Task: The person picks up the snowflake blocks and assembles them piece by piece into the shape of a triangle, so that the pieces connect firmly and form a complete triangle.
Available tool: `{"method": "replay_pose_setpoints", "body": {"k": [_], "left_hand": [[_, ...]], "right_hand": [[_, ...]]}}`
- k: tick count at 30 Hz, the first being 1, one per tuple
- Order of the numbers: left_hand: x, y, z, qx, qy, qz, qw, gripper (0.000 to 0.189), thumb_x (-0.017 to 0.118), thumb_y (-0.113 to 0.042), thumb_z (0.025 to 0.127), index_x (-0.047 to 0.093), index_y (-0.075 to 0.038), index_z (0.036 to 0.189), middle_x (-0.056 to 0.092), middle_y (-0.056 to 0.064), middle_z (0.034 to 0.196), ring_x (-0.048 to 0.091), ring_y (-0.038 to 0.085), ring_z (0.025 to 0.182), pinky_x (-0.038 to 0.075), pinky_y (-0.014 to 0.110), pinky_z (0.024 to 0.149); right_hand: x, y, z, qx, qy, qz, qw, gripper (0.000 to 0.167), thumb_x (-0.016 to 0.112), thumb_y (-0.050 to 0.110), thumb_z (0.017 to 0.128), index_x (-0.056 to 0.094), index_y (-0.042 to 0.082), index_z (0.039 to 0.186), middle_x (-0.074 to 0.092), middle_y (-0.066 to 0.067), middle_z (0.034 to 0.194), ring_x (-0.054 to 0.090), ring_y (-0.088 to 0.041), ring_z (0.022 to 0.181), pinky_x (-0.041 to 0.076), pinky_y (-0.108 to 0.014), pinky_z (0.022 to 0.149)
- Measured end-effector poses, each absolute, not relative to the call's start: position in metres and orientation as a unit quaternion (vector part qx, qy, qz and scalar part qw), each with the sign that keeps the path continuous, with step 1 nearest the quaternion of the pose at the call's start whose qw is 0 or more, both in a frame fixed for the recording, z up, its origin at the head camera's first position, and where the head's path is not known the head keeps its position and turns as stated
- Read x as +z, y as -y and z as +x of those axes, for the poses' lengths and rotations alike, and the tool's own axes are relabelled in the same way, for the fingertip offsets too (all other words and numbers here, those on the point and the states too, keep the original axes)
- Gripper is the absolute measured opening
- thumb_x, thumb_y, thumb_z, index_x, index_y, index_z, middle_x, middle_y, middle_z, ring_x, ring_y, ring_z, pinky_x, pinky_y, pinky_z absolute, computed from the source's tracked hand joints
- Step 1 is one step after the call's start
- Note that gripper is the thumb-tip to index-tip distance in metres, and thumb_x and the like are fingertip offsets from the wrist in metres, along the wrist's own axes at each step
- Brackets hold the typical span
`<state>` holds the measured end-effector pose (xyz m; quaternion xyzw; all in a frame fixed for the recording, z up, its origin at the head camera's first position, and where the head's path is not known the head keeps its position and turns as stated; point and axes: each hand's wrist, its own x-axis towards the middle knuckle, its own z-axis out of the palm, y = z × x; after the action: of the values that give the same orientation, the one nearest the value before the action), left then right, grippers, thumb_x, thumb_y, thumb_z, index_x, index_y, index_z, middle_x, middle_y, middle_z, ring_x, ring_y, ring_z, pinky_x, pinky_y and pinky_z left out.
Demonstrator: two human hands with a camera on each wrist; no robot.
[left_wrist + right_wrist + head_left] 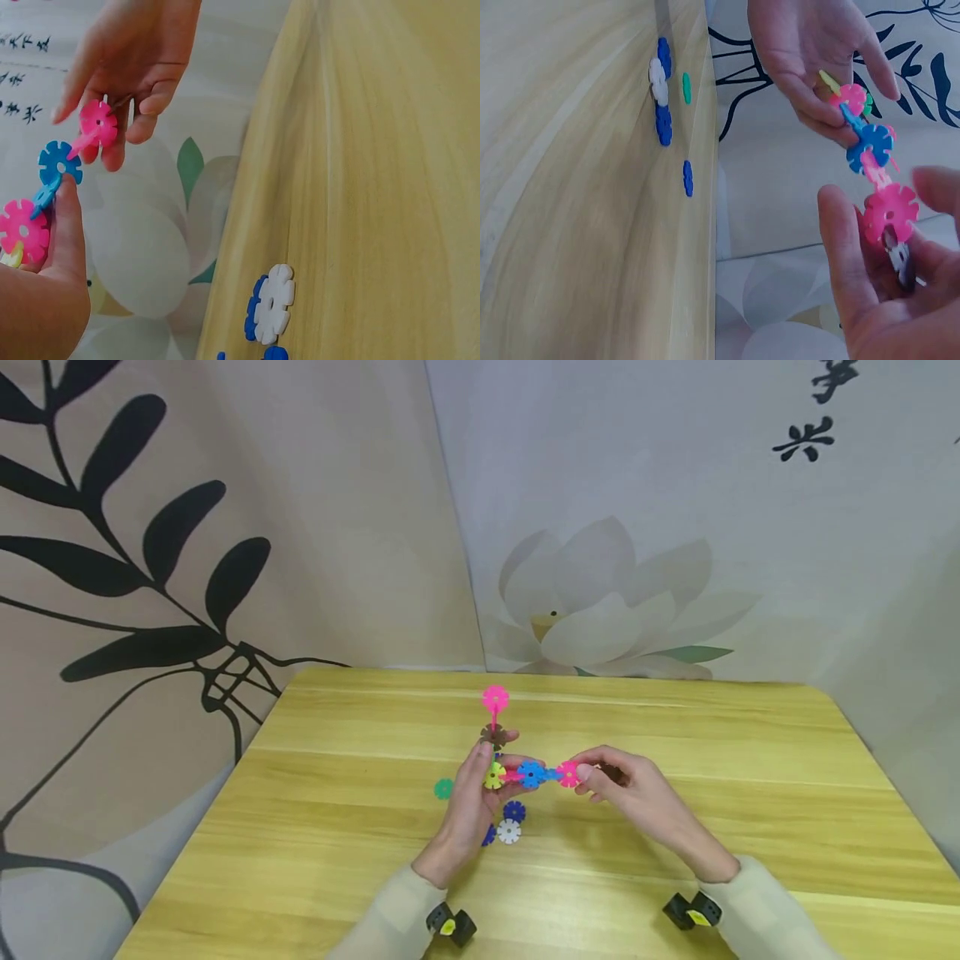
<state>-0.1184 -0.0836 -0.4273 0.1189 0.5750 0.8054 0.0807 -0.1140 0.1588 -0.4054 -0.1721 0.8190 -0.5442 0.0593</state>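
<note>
Left hand (467,789) gripped disc chain (532,774) by yellow disc (493,776) | right hand (628,787) pinched chain's right end, by pink disc (567,773) | chain was above worktop (337,827) | white disc (509,832) lay there

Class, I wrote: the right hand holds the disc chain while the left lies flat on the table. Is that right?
Not quite: the left hand doesn't lie flat; it also grips the disc chain, as the head view shows. The right hand does hold it.
</note>
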Motion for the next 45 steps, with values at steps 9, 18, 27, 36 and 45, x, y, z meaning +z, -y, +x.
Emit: {"method": "replay_pose_setpoints", "body": {"k": [9, 18, 27, 36, 45], "left_hand": [[-0.429, 0.095, -0.118, 0.782, -0.610, 0.099, 0.078, 0.074, 0.017, -0.061, 0.109, 0.050, -0.006, 0.146, 0.063, 0.021, 0.138, 0.058, 0.037, 0.130, 0.044, 0.058, 0.109], [-0.426, 0.103, -0.123, 0.802, -0.592, 0.053, 0.061, 0.071, 0.020, -0.063, 0.108, 0.049, -0.008, 0.143, 0.070, 0.013, 0.129, 0.066, 0.034, 0.119, 0.049, 0.048, 0.104], [-0.430, 0.103, -0.124, 0.814, -0.581, 0.019, 0.020, 0.041, 0.043, -0.047, 0.110, 0.056, -0.014, 0.131, 0.070, 0.003, 0.099, 0.067, 0.015, 0.080, 0.058, 0.029, 0.072], [-0.433, 0.114, -0.124, 0.834, -0.550, -0.006, 0.031, 0.026, 0.052, -0.038, 0.109, 0.061, -0.014, 0.113, 0.062, -0.001, 0.083, 0.049, 0.006, 0.056, 0.042, 0.016, 0.047], [-0.437, 0.127, -0.125, 0.834, -0.546, 0.000, 0.072, 0.033, 0.045, -0.045, 0.110, 0.056, -0.013, 0.110, 0.062, -0.003, 0.078, 0.048, 0.006, 0.053, 0.040, 0.018, 0.046]], "right_hand": [[-0.411, -0.142, -0.117, -0.535, -0.830, -0.137, 0.075, 0.018, 0.070, 0.020, 0.100, 0.073, 0.005, 0.107, 0.073, -0.006, 0.087, 0.069, -0.033, 0.080, 0.055, -0.029, 0.064], [-0.418, -0.133, -0.114, -0.561, -0.814, -0.119, 0.087, 0.017, 0.070, 0.019, 0.099, 0.073, 0.004, 0.105, 0.074, -0.006, 0.087, 0.071, -0.027, 0.083, 0.061, -0.037, 0.076], [-0.424, -0.121, -0.107, -0.538, -0.829, -0.114, 0.098, 0.013, 0.068, 0.019, 0.100, 0.074, 0.009, 0.104, 0.073, -0.009, 0.089, 0.062, -0.023, 0.075, 0.046, -0.024, 0.060], [-0.423, -0.125, -0.108, -0.531, -0.819, -0.166, 0.139, 0.031, 0.060, 0.032, 0.106, 0.069, 0.007, 0.121, 0.073, -0.005, 0.112, 0.070, -0.022, 0.101, 0.056, -0.027, 0.082], [-0.435, -0.122, -0.141, -0.538, -0.796, -0.232, 0.154, 0.043, 0.040, 0.029, 0.114, 0.065, -0.004, 0.126, 0.068, -0.025, 0.125, 0.068, -0.039, 0.114, 0.058, -0.045, 0.094]]}}
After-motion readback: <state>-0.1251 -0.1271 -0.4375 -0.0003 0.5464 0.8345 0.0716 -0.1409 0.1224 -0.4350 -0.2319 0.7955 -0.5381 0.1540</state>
